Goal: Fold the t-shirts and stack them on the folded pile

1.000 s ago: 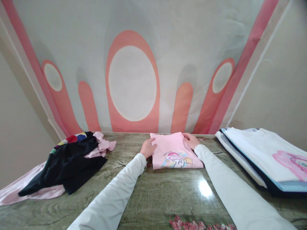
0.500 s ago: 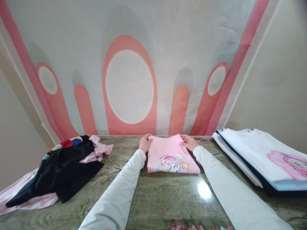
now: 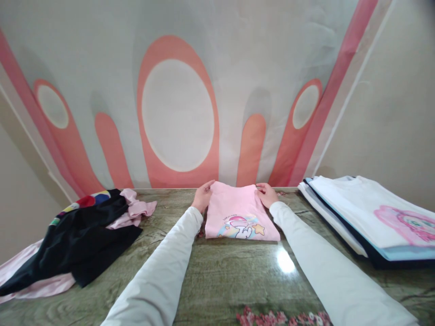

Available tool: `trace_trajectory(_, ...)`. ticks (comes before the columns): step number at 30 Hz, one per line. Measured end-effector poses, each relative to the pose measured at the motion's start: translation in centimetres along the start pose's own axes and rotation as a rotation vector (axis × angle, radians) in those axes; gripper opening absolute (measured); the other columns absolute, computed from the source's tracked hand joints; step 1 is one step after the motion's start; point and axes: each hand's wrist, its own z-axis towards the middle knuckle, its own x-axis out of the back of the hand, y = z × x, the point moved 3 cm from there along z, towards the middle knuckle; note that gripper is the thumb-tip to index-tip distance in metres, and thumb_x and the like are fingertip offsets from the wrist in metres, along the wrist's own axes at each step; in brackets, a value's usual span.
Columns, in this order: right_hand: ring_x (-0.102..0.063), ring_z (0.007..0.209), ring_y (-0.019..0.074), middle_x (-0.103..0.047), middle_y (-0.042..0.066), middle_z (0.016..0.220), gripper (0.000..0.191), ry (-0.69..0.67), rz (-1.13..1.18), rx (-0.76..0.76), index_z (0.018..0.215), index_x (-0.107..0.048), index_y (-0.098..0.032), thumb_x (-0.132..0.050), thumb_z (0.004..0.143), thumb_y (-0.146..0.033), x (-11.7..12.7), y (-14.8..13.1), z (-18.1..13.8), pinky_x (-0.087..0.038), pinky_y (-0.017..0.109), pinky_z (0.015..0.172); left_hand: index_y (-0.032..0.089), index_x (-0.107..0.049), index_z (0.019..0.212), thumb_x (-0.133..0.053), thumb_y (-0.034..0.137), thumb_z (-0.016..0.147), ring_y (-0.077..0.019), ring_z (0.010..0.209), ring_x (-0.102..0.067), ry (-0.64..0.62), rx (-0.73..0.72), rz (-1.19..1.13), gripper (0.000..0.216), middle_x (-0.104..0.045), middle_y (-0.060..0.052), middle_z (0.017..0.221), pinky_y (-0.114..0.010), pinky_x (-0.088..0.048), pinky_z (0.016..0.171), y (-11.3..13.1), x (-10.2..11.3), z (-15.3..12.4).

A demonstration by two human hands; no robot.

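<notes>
A folded pink T-shirt [image 3: 238,213] with a cartoon print and a yellow star lies near the far edge of the green marbled table [image 3: 220,276]. My left hand [image 3: 202,197] grips its far left corner, fingers curled round the fabric. At the far right corner my right hand [image 3: 267,194] pinches the cloth the same way. Both arms wear pale long sleeves and reach straight forward.
A heap of unfolded clothes [image 3: 78,231], black, pink and multicoloured, lies at the left. A stack of folded shirts [image 3: 367,217], white on top with a pink print, sits at the right. A wall hanging with pink and white ovals [image 3: 176,113] rises behind the table.
Both hands slid from the shirt's sides up to its far corners and closed on them. The folded shirt looks squarer and sits slightly farther back.
</notes>
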Motion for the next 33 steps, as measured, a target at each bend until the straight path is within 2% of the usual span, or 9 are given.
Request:
trace_trajectory(2,-0.059,0.073,0.0142,-0.062,0.005,0.084,0.032,0.040,-0.021,-0.005,0.103,-0.048,-0.015,-0.048,0.072,-0.020,0.1,0.4,0.2,-0.047,0.028,0.070,0.011,-0.047,0.122,-0.051,0.009,0.074,-0.0171,0.101,-0.056,0.006,0.018,0.012,0.048,-0.060,-0.010,0.111,-0.030,-0.044,0.088,-0.1,-0.2,0.1)
trace_trajectory(5,-0.058,0.077,0.0148,-0.061,0.006,0.087,0.031,0.085,-0.080,-0.022,0.102,-0.048,-0.015,-0.047,0.071,-0.019,0.3,1.1,0.3,-0.046,0.028,0.073,0.012,-0.053,0.117,-0.052,0.006,0.070,-0.0176,0.103,-0.055,0.033,0.056,0.156,0.047,-0.059,-0.009,0.113,-0.030,-0.041,0.091,-0.9,-0.3,0.4)
trace_trajectory(11,-0.058,0.077,0.0165,-0.063,0.007,0.087,0.030,0.102,-0.196,-0.052,0.097,-0.053,-0.015,-0.051,0.068,-0.020,0.4,1.3,0.2,-0.044,0.031,0.076,0.010,-0.053,0.116,-0.049,0.001,0.067,-0.0171,0.101,-0.056,0.062,0.078,0.241,0.050,-0.060,-0.010,0.111,-0.030,-0.040,0.092,-2.0,0.0,0.7)
trace_trajectory(17,-0.059,0.076,0.0148,-0.064,0.007,0.088,0.029,0.060,-0.235,-0.046,0.097,-0.054,-0.015,-0.055,0.071,-0.026,0.5,0.9,0.2,-0.045,0.028,0.075,0.007,-0.049,0.120,-0.045,0.000,0.069,-0.0161,0.096,-0.059,0.076,0.045,0.297,0.051,-0.058,-0.012,0.114,-0.026,-0.046,0.084,-1.5,0.5,0.5)
trace_trajectory(23,-0.060,0.077,0.0155,-0.065,0.008,0.088,0.029,0.053,-0.275,-0.050,0.097,-0.055,-0.014,-0.056,0.071,-0.028,0.4,0.9,0.3,-0.045,0.028,0.075,0.011,-0.059,0.108,-0.051,0.000,0.066,-0.0169,0.095,-0.059,0.099,-0.009,0.418,0.044,-0.062,-0.009,0.107,-0.028,-0.042,0.090,-1.5,1.2,0.3)
trace_trajectory(28,-0.060,0.080,0.0172,-0.065,0.011,0.091,0.035,0.062,-0.310,-0.068,0.096,-0.057,-0.013,-0.056,0.071,-0.037,0.4,0.7,0.7,-0.045,0.028,0.075,0.012,-0.060,0.104,-0.050,0.000,0.067,-0.0161,0.090,-0.060,0.111,-0.034,0.502,0.040,-0.063,-0.008,0.104,-0.029,-0.045,0.086,-1.1,1.2,-0.1)
trace_trajectory(30,-0.061,0.079,0.0184,-0.066,0.012,0.089,0.037,0.068,-0.330,-0.080,0.093,-0.059,-0.012,-0.055,0.071,-0.041,0.3,0.6,0.9,-0.045,0.029,0.073,0.013,-0.060,0.104,-0.049,0.000,0.068,-0.0163,0.092,-0.059,0.113,-0.046,0.541,0.040,-0.062,-0.008,0.105,-0.029,-0.044,0.088,-0.7,1.2,-0.3)
trace_trajectory(33,-0.061,0.075,0.0196,-0.067,0.011,0.084,0.034,0.075,-0.366,-0.098,0.084,-0.063,-0.014,-0.054,0.070,-0.043,0.2,0.6,1.4,-0.045,0.029,0.070,0.012,-0.061,0.103,-0.048,0.001,0.068,-0.0195,0.106,-0.052,0.096,-0.063,0.620,0.039,-0.057,-0.009,0.114,-0.031,-0.037,0.095,0.4,1.1,-0.6)
